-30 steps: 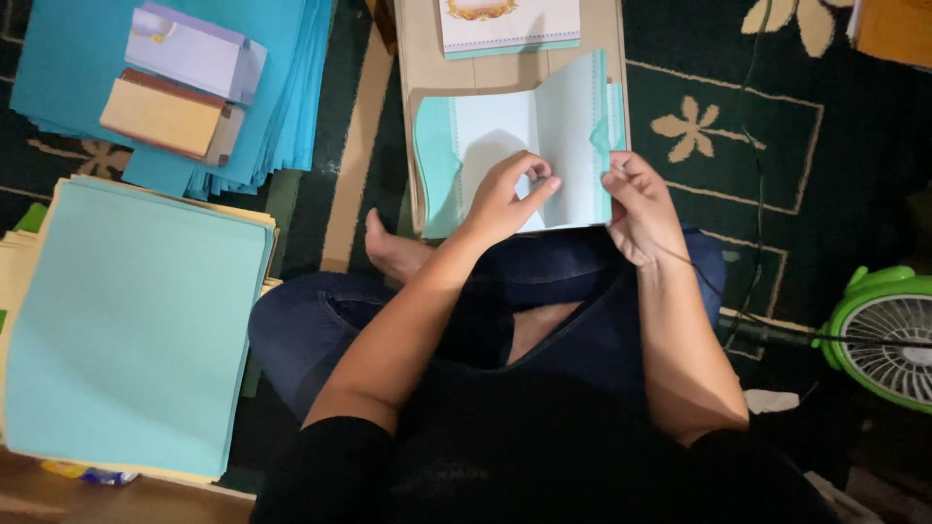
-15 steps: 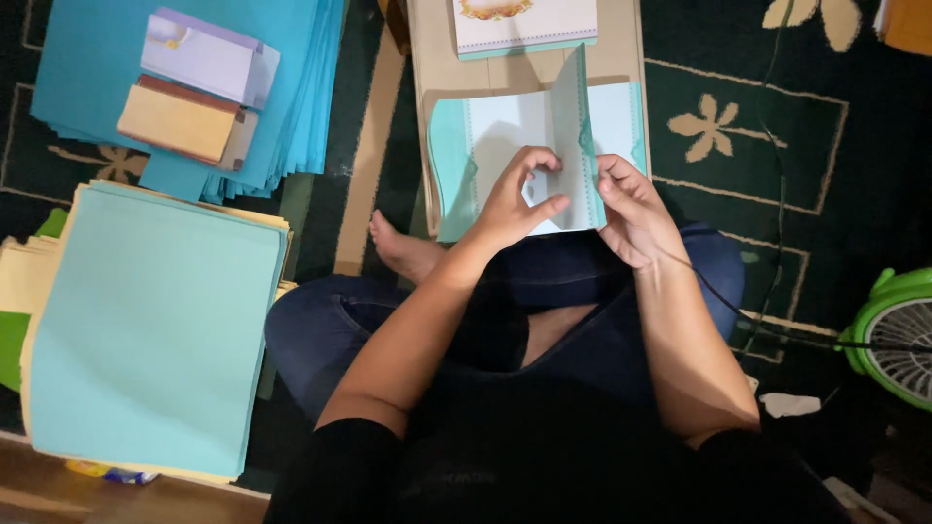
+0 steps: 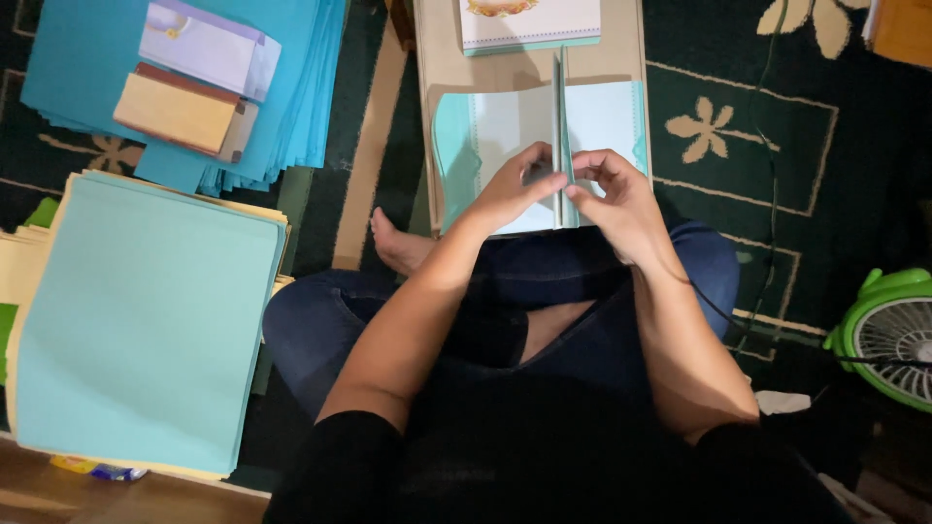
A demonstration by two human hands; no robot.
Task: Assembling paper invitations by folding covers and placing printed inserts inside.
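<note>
Both hands pinch a standing fold of pale blue paper.

The left hand (image 3: 515, 189) and right hand (image 3: 616, 199) each close their grip on the paper (image 3: 560, 126), which lies on a tan board (image 3: 432, 58) above the lap.

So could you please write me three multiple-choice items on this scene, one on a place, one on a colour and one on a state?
1. Where does the green fan stand?
A. at the person's right
B. on the low board
C. on the paper stack

2. What colour is the big paper stack at the left?
A. red
B. pale teal
C. black

3. How is the flap of the folded card?
A. flat
B. torn off
C. standing on edge

Answers:
1 A, it sits at the right edge on the carpet.
2 B, its top sheet is pale teal.
3 C, the left hand and right hand pinch it upright.
</note>
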